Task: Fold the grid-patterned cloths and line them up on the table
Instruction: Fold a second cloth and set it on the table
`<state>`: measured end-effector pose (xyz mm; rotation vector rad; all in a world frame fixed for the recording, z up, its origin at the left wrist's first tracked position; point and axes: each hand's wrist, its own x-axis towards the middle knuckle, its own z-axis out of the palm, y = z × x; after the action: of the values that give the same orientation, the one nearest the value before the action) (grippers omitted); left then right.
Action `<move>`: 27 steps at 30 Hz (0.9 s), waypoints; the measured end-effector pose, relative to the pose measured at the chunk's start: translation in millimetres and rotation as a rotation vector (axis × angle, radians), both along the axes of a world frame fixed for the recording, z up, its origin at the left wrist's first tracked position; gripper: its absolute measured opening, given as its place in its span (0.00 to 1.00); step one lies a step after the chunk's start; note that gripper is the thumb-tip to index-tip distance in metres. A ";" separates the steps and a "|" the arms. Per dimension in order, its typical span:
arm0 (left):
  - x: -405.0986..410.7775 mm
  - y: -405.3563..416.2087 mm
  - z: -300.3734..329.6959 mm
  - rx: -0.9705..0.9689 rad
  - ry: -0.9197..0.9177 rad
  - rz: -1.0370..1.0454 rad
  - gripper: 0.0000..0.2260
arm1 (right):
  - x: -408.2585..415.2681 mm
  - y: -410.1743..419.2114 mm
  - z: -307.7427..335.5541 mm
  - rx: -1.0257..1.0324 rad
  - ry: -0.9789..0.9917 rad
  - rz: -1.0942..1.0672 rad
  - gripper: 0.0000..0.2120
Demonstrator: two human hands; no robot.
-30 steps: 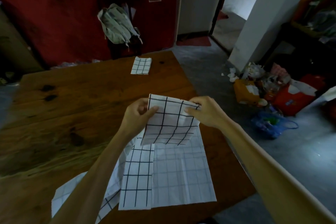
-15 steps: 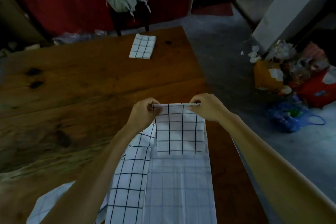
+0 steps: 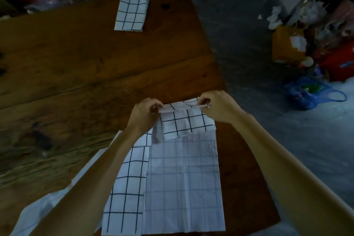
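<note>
Pinched at its top edge by both hands: left hand (image 3: 145,114) on the left corner, right hand (image 3: 216,105) on the right, fingers curled round the doubled layers of the cloth (image 3: 185,121). Held taut between the two, probably to keep the edges matched before the next fold. Hung low over the near right part of the table (image 3: 86,67), lower hem touching or just above the spread cloths (image 3: 183,180) beneath; contact too hard to tell. Kept over that pile likely because taken from it and folded in place. One folded cloth (image 3: 131,14) set already at the far edge, well apart, presumably as the start of the line. Judged mid-task: one done, one in hand, several flat ones left. Clutter (image 3: 310,44) on the floor to the right, off the table.
</note>
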<state>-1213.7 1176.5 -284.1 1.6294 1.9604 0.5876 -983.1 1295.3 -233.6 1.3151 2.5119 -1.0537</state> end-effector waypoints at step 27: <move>27.4 7.8 -14.5 -0.269 0.241 0.203 0.12 | -26.0 -51.8 -80.0 0.256 0.020 0.104 0.21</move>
<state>-1186.2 1184.3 -298.6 1.3972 2.2852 0.1935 -1009.1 1243.5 -313.6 1.2191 2.7702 -0.7477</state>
